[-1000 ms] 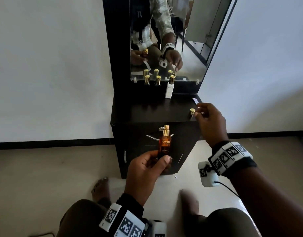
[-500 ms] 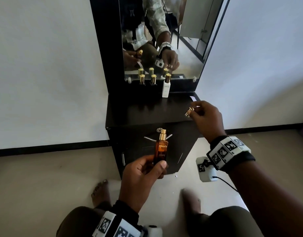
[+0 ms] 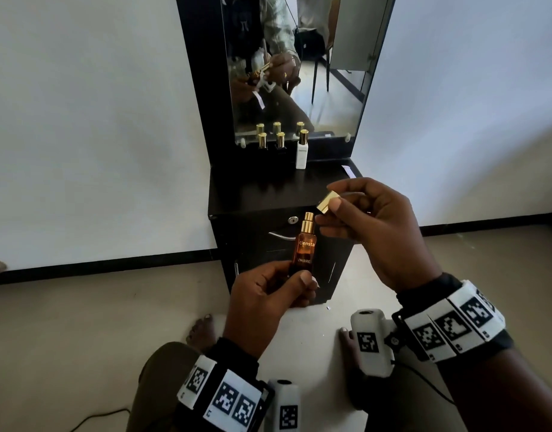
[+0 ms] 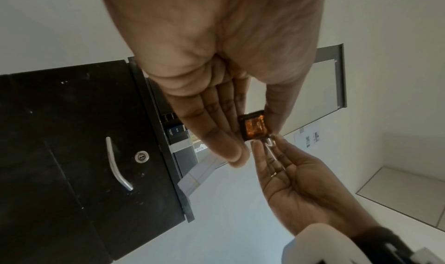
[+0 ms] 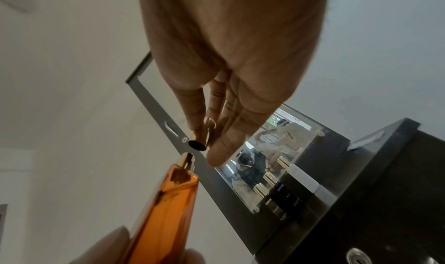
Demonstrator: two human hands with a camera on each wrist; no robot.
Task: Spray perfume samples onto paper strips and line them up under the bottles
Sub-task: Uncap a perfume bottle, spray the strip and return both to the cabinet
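One amber bottle (image 3: pixel 305 251) upright in left hand (image 3: pixel 268 304), gripped at base — one gold cap (image 3: pixel 327 201) pinched in right hand (image 3: pixel 377 229); three capped bottles (image 3: pixel 280 141) along cabinet's back edge.

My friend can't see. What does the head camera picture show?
A left hand holds an uncapped amber perfume bottle upright, while the right hand pinches its gold cap just above the nozzle. Behind stands a black cabinet with three gold-capped bottles before a mirror.

Glossy amber glass bottle (image 3: pixel 305 251), gold cap (image 3: pixel 327 201)
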